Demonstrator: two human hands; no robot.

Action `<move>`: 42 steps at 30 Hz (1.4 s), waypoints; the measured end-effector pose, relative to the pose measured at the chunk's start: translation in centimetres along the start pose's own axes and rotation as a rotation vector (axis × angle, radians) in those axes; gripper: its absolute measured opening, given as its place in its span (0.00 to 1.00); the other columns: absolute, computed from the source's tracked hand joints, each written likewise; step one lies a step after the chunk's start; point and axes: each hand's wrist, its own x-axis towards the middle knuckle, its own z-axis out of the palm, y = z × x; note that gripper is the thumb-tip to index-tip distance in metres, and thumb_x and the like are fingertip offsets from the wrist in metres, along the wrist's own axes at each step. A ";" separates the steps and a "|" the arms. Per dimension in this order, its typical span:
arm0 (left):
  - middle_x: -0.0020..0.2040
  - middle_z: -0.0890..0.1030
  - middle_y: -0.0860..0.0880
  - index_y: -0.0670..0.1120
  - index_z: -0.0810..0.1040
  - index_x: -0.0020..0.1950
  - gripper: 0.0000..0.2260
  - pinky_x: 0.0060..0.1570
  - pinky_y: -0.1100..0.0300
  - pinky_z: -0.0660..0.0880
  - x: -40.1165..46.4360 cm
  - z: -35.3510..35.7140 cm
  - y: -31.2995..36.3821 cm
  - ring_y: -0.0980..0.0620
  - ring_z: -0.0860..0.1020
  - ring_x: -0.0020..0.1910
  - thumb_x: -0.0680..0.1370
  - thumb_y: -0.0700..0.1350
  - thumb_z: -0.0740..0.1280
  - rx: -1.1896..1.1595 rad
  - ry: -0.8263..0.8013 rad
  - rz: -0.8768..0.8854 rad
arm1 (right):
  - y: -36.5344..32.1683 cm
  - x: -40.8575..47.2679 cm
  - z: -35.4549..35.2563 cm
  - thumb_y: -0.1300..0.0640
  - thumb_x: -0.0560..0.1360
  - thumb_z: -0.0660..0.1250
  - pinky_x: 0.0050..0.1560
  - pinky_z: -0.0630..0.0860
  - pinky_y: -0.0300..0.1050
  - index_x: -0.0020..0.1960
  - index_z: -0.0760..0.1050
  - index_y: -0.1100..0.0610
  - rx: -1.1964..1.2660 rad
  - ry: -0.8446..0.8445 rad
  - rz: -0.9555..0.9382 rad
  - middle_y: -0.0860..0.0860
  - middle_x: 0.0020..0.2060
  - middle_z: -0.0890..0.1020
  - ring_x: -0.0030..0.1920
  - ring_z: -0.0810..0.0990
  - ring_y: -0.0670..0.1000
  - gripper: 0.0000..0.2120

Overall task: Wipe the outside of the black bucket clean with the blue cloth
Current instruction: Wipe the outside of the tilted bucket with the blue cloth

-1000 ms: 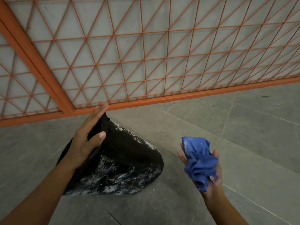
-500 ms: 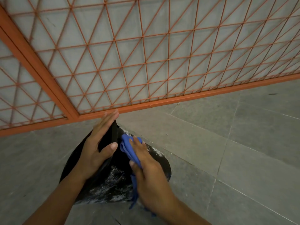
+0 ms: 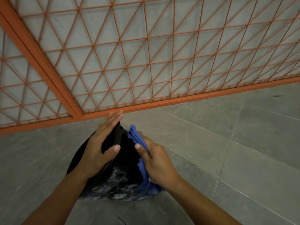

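Currently my left hand (image 3: 99, 149) braces the one black bucket (image 3: 123, 161), which lies tipped on the grey tiled floor (image 3: 211, 159) just in front of the orange mesh gate (image 3: 146, 62); fingers straight along its edge, thumb hooked over the wall, presumably to keep it from rolling under pressure. My right hand (image 3: 158, 161) curls round the single blue cloth (image 3: 138, 140), bunched and pressed against the upper outside wall so the wad gives a firm scrubbing face. Count: one bucket, one cloth, two hands; white smears remain on the lower wall, so I judge wiping far from finished.
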 end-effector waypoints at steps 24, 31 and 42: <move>0.76 0.61 0.52 0.51 0.59 0.75 0.35 0.73 0.38 0.54 -0.7 0.3 0.1 0.48 0.55 0.77 0.74 0.70 0.57 -0.001 0.024 -0.013 | -1.6 -1.1 0.6 0.59 0.78 0.59 0.60 0.58 0.19 0.67 0.67 0.50 0.048 0.107 -0.004 0.43 0.66 0.69 0.64 0.60 0.32 0.18; 0.76 0.61 0.52 0.50 0.60 0.75 0.36 0.72 0.36 0.54 -0.6 0.0 -0.2 0.49 0.55 0.77 0.74 0.70 0.56 0.016 0.027 -0.009 | -2.1 -2.1 1.0 0.59 0.78 0.60 0.62 0.57 0.19 0.68 0.66 0.48 0.053 0.103 -0.003 0.38 0.65 0.65 0.67 0.60 0.35 0.19; 0.76 0.62 0.52 0.52 0.59 0.75 0.35 0.71 0.34 0.53 -0.1 0.7 0.6 0.48 0.55 0.77 0.74 0.70 0.57 0.025 0.002 0.007 | -2.0 -0.3 0.8 0.61 0.78 0.58 0.49 0.69 0.22 0.66 0.69 0.46 0.076 0.168 -0.018 0.48 0.61 0.77 0.52 0.72 0.30 0.19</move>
